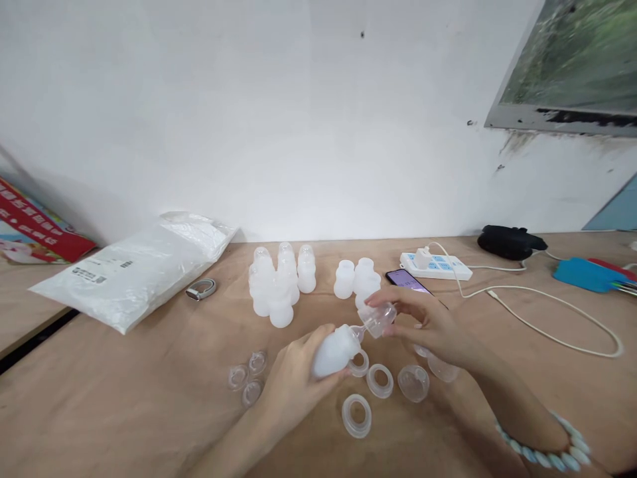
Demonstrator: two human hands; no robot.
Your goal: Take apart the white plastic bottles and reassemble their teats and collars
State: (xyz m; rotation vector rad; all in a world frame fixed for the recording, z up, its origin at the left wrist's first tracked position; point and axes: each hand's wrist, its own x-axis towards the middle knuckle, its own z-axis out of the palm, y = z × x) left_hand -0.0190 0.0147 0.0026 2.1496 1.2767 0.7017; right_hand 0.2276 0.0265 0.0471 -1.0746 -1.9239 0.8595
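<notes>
The left hand (pixel 298 369) has its grip closed around a milky, rounded bottle (pixel 332 354) tilted above the counter (pixel 149 398); its palm is hidden. At the bottle's neck shows a clear nipple (pixel 357 332), its tip hard to make out. Below the bottle lie translucent rings (pixel 357 431). Right of the bottle, the right hand (pixel 430 325) pinches a clear, domed cap (pixel 381 319) in its grip.

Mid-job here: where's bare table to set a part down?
Widest: the left tabletop, between the white bag and three clear discs. Another patch lies right, between the cable and the bracelet. Crowded: around the left hand and right hand, with rings and clear covers close by.
</notes>
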